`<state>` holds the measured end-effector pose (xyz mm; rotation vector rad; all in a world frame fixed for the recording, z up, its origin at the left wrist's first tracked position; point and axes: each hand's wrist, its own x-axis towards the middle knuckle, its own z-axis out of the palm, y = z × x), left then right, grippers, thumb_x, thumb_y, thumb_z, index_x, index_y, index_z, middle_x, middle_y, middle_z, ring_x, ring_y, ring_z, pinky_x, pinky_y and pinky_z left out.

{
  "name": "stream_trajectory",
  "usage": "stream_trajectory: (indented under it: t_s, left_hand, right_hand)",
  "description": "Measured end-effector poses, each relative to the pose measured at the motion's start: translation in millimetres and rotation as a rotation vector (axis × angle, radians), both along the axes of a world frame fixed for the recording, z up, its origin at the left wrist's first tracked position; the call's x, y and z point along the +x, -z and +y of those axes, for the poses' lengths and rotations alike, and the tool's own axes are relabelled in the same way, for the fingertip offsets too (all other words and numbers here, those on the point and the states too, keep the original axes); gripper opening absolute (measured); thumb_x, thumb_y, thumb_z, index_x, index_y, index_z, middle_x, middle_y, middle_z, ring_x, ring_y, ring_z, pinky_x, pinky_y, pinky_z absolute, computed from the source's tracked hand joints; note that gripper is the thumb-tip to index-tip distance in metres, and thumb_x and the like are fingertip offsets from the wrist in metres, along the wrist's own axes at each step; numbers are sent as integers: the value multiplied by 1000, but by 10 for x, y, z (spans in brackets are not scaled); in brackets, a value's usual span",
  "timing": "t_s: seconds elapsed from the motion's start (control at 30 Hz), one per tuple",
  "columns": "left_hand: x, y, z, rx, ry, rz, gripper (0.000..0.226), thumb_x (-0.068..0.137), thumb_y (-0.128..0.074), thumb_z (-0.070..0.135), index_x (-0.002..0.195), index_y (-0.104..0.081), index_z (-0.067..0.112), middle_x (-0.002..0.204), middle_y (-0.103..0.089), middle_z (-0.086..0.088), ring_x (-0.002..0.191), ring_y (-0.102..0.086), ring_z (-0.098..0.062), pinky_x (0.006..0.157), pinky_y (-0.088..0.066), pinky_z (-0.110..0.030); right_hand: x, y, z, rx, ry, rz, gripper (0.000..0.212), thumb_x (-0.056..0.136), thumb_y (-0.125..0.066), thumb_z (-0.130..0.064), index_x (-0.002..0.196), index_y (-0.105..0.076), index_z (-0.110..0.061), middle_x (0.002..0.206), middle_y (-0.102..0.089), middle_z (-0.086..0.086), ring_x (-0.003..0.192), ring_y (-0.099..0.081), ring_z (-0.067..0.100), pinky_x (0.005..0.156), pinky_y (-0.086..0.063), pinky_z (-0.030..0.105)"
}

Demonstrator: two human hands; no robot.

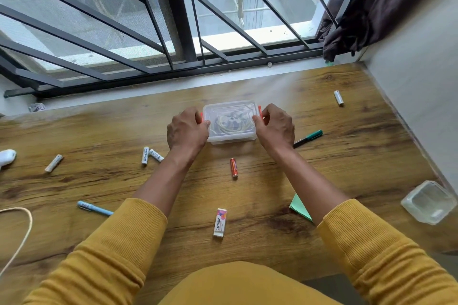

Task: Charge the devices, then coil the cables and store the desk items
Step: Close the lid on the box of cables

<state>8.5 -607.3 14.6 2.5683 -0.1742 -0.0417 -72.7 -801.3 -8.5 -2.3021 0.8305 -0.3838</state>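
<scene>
A small clear plastic box [231, 121] with its lid on and orange side clips stands on the wooden desk [334, 156]; coiled yellowish bands or cable show through the lid. My left hand [187, 130] grips its left clip and my right hand [275, 127] pinches its right clip. Loose around it lie an orange battery [234, 167], two white batteries [150, 155], another white battery [53, 163], one more battery [338, 98] at the far right, a green marker [308, 138], a blue pen [94, 208] and a Camlin eraser [220, 222].
A second clear box [428, 202] sits open at the right edge. Green paper [300, 207] lies under my right forearm. A cream cable [23, 233] loops at the left edge, with a white object [7, 157] above it. A barred window and a wall bound the desk.
</scene>
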Motion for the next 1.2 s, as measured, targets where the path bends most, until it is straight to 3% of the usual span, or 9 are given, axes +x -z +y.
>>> stream_trajectory:
  t_s: [0.13,0.3,0.67,0.9,1.03,1.2]
  left_hand:
    - [-121,29,45,-68,-75,33,29,97,-68,50,98,-75,22,97,-77,-2,91,-70,-26,76,-46,-31]
    - [-231,39,9,-178,-143,83,26,96,-70,42,100,-81,19,95,-79,-2,91,-72,-24,83,-52,-33]
    - [-330,-195,-136,-335,-33,129,16,89,-69,29,99,-81,27,82,-78,6,79,-75,-22,86,-60,-44]
    - [-489,-395,-335,-434,128,187,36,87,-69,31,122,-77,28,98,-78,8,86,-76,-22,88,-61,-43]
    - [-626,-433,-593,-485,223,260,46,80,-70,33,126,-75,27,105,-79,7,90,-76,-18,91,-62,-47]
    - [-841,-429,-1120,-506,293,330,49,85,-75,19,133,-71,17,120,-76,-2,105,-73,-20,98,-61,-49]
  right_hand:
    - [11,-23,-34,156,38,2,24,94,-74,-39,102,-69,-17,95,-71,-1,92,-67,23,79,-52,35]
    - [28,-97,-68,281,39,13,27,93,-76,-33,109,-78,-12,104,-78,5,101,-71,24,95,-57,42]
    - [-287,-327,-77,351,215,-54,21,85,-79,-32,98,-77,-15,95,-77,1,94,-72,22,87,-59,43]
    - [-767,-412,-143,534,414,-208,19,77,-86,-25,87,-71,-21,92,-77,1,90,-76,24,84,-63,47]
    - [-1109,-467,-240,629,538,-281,21,80,-86,-13,91,-68,-12,90,-77,9,86,-77,30,76,-62,46]
    - [-1468,-468,-596,606,680,-268,23,80,-87,-14,88,-66,-13,91,-77,8,75,-73,19,70,-63,38]
